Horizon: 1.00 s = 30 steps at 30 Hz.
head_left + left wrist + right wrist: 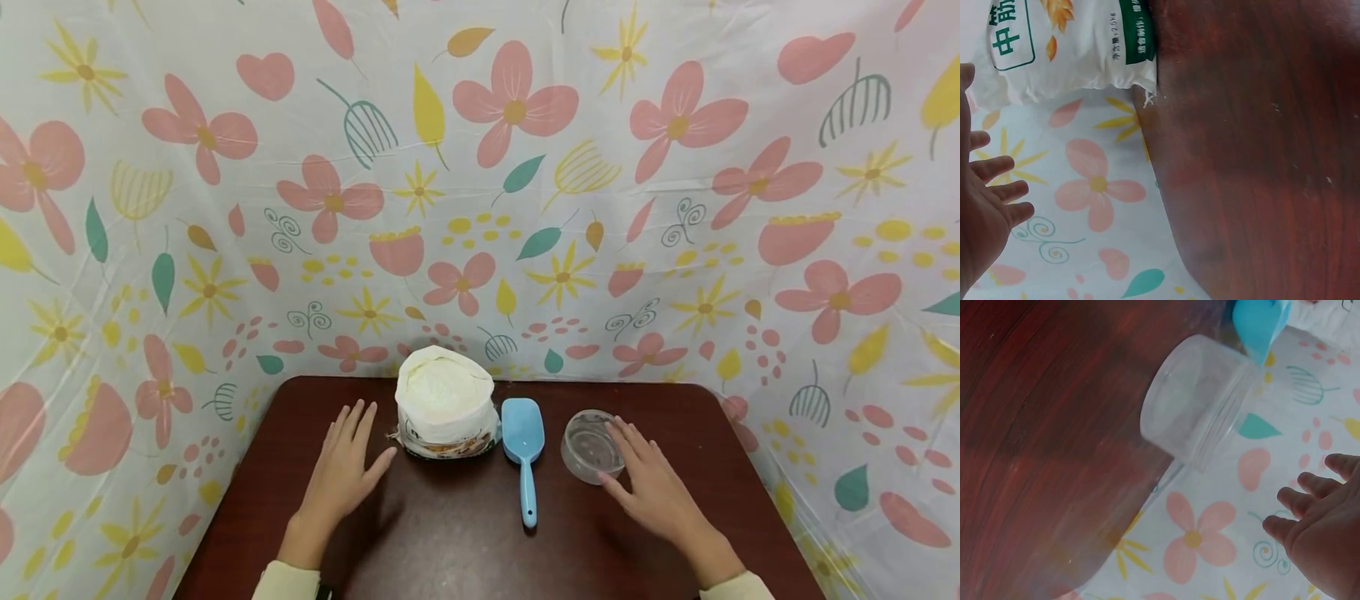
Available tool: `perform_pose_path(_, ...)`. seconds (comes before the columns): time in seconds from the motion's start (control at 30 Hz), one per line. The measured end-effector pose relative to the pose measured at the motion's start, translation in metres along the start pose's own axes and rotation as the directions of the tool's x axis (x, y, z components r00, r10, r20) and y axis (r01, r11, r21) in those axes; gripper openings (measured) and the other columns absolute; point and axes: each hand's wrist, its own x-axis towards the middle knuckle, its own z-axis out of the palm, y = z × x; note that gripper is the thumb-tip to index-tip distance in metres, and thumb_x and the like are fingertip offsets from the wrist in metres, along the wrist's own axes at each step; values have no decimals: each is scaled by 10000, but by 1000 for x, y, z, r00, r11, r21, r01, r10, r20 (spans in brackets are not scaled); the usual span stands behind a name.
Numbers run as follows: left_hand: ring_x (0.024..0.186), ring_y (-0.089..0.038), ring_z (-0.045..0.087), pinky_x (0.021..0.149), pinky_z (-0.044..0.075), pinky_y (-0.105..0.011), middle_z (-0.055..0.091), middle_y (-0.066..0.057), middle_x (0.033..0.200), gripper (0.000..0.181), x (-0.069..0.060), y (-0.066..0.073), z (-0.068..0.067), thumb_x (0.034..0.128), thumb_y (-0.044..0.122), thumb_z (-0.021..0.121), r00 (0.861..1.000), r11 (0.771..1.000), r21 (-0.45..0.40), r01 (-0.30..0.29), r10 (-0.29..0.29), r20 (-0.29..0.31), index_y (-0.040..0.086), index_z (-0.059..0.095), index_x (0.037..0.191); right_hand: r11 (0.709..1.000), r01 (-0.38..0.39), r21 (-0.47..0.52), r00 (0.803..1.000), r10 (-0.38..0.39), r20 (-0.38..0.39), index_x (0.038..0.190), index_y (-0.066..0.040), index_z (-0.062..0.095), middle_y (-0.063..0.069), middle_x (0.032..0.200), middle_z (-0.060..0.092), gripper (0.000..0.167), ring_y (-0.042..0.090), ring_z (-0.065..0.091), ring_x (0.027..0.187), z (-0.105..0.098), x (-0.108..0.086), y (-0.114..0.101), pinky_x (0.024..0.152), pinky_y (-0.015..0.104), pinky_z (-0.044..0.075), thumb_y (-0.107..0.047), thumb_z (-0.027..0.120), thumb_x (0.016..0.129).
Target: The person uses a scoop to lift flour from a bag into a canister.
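Note:
An open white bag (442,404) of pale powder, looking like flour, stands at the table's back edge; its printed side (1072,50) shows a wheat picture in the left wrist view. To its right lies a light blue scoop (522,429), handle toward me. Farther right is a clear round plastic container (591,450), without a lid. My left hand (341,467) is left of the bag, fingers extended and holding nothing. Close beside the container is my right hand (648,483), fingers straight and spread; in the right wrist view a gap separates them.
A dark reddish-brown wooden table (450,550) with rounded back corners carries everything. Behind it and on both sides hangs a white curtain (480,208) printed with pink, yellow and green flowers and leaves.

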Motion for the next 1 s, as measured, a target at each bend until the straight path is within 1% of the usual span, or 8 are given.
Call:
perform_pose_path(0.1, 1480, -485, 349, 1163, 360, -690, 429, -252, 1576, 773, 6, 3, 0, 956, 410, 722, 1000, 999, -52, -7, 6, -29, 58, 413, 1570, 999, 0, 35, 1000, 0, 10, 1586, -62, 385, 189, 1649, 344, 764, 443, 366, 1484, 2, 1, -5, 1140, 716, 347, -403, 698, 977)
perform_pose_path(0.27, 1487, -461, 343, 1161, 383, -667, 419, -226, 1588, 731, 18, 7, -1, 990, 385, 686, 1000, 989, -147, 14, -18, -25, 57, 398, 1576, 998, 0, 71, 1000, -2, 24, 1603, -108, 367, 172, 1650, 354, 748, 432, 398, 1470, 7, 1, -12, 1116, 672, 420, -411, 676, 994)
perform_pose_path(0.33, 1482, -455, 350, 1159, 386, -662, 422, -217, 1586, 711, 22, 7, -1, 999, 370, 677, 999, 987, -159, 10, -15, -30, 52, 401, 1572, 997, 0, 77, 999, -2, 32, 1609, -128, 360, 162, 1654, 348, 741, 432, 401, 1468, 10, 2, -15, 1098, 661, 445, -440, 652, 1004)
perform_pose_path(0.5, 1444, -428, 408, 1144, 415, -630, 480, -227, 1532, 653, 31, 9, -2, 1000, 319, 682, 997, 987, -161, -29, 17, -76, 17, 453, 1531, 995, 0, 104, 998, -6, 61, 1608, -150, 362, 153, 1644, 368, 730, 408, 416, 1467, 16, 5, -22, 1089, 647, 463, -497, 611, 1016)
perform_pose_path(0.63, 1420, -407, 441, 1126, 441, -614, 496, -229, 1511, 596, 38, 11, -3, 1028, 309, 645, 997, 975, -221, -10, -8, -81, 18, 470, 1517, 988, -21, 151, 993, 3, 120, 1608, -157, 368, 123, 1641, 384, 743, 369, 418, 1476, 19, 9, -28, 1113, 633, 450, -554, 577, 1016)
perform_pose_path(0.7, 1404, -400, 461, 1106, 457, -620, 501, -216, 1505, 570, 41, 12, -3, 1037, 307, 632, 996, 959, -284, 20, -43, -75, 31, 479, 1513, 985, -37, 170, 988, 10, 156, 1612, -162, 362, 115, 1644, 382, 759, 363, 413, 1482, 21, 11, -30, 1125, 636, 438, -590, 551, 1014)
perform_pose_path(0.8, 1346, -395, 513, 1065, 494, -620, 515, -195, 1483, 536, 47, 12, -3, 1041, 287, 629, 993, 922, -381, 71, -103, -63, 45, 495, 1500, 978, -62, 197, 980, 22, 196, 1618, -187, 349, 110, 1647, 377, 778, 361, 406, 1487, 23, 13, -33, 1139, 643, 420, -636, 522, 1006)
perform_pose_path(1.0, 1196, -376, 629, 981, 577, -567, 593, -171, 1383, 458, 57, 13, -2, 1022, 235, 665, 974, 849, -503, 162, -219, -57, 43, 574, 1428, 959, -90, 269, 972, 27, 232, 1613, -196, 354, 115, 1639, 384, 769, 366, 375, 1506, 32, 14, -36, 1167, 651, 383, -634, 526, 1005)
